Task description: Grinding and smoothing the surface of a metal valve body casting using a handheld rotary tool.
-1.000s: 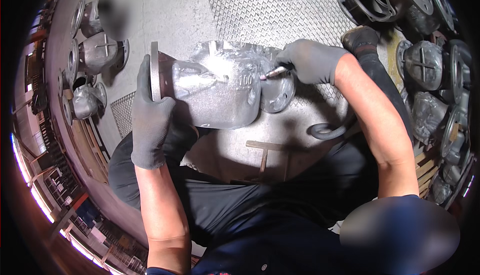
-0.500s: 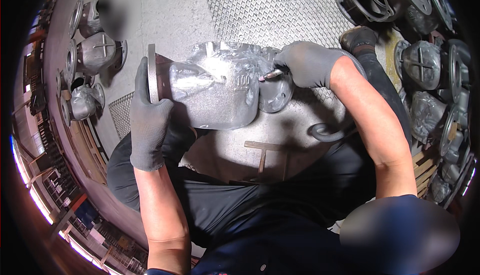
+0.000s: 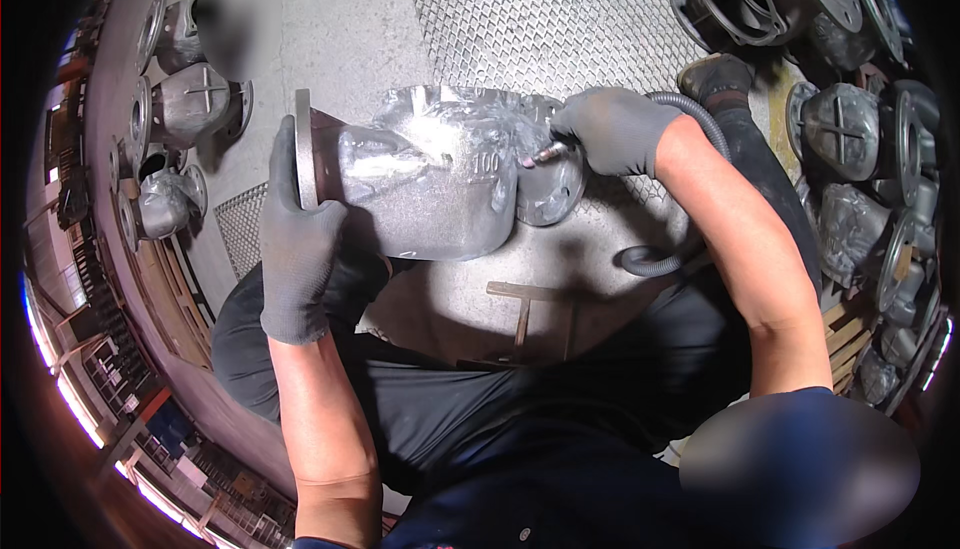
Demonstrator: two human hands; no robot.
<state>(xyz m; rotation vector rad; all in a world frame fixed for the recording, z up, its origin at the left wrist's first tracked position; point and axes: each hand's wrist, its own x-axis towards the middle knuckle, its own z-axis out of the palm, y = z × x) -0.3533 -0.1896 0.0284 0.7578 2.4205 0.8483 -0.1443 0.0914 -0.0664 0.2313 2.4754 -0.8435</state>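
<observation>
The flanged metal casting [image 3: 430,214] lies crosswise ahead of the person, above the floor [image 3: 330,19]; what bears its weight is hidden. It could twist, I judge, if the left hand [image 3: 300,249] eased its hold on the left flange [image 3: 304,154] while the slim tool [image 3: 546,154] pressed at the right. That tool could skid across the curved surface, its pinkish tip being beside the raised marking [image 3: 485,163] (whether it touches is hard to tell). The left hand curls round the flange, fingers along the outer face, thumb nearer. The right hand [image 3: 615,131] is closed around the tool, knuckles up, arm bent. A ribbed hose [image 3: 650,262] loops near that forearm and might snag.
</observation>
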